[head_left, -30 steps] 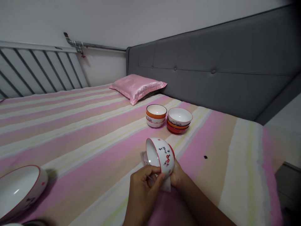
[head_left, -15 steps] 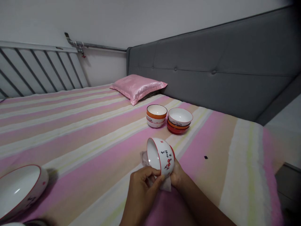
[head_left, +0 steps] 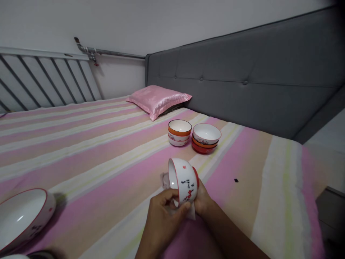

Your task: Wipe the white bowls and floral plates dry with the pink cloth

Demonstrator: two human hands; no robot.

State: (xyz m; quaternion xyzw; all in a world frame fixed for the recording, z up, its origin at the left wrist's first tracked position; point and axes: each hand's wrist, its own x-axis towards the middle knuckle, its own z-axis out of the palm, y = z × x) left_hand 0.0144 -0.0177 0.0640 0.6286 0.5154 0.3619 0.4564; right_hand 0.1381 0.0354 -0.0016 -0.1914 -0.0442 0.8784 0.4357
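A white bowl [head_left: 185,180] with a red rim, red foot and dark writing is tipped on its side between my hands, its mouth turned left. My left hand [head_left: 168,207] pinches the lower rim, thumb outside and fingers at the inner side. Behind the bowl, my right hand [head_left: 202,198] supports it near the foot; most of its fingers are hidden. A thin whitish tissue or cloth [head_left: 192,212] hangs below the bowl, and another bit of it shows left of the mouth. Which hand grips the tissue I cannot tell.
Past my hands stand two stacks of bowls, one orange-topped [head_left: 179,133], the other white-topped [head_left: 206,133]. A larger white bowl [head_left: 27,216] sits at the left. A pink pillow [head_left: 159,100] lies by the grey headboard [head_left: 229,72]. A small dark piece [head_left: 236,180] lies on the striped sheet.
The bowl has turned slightly in my hands, so its mouth shows less and its red foot more. My left thumb has shifted a little right along its outside. The stacks have not moved.
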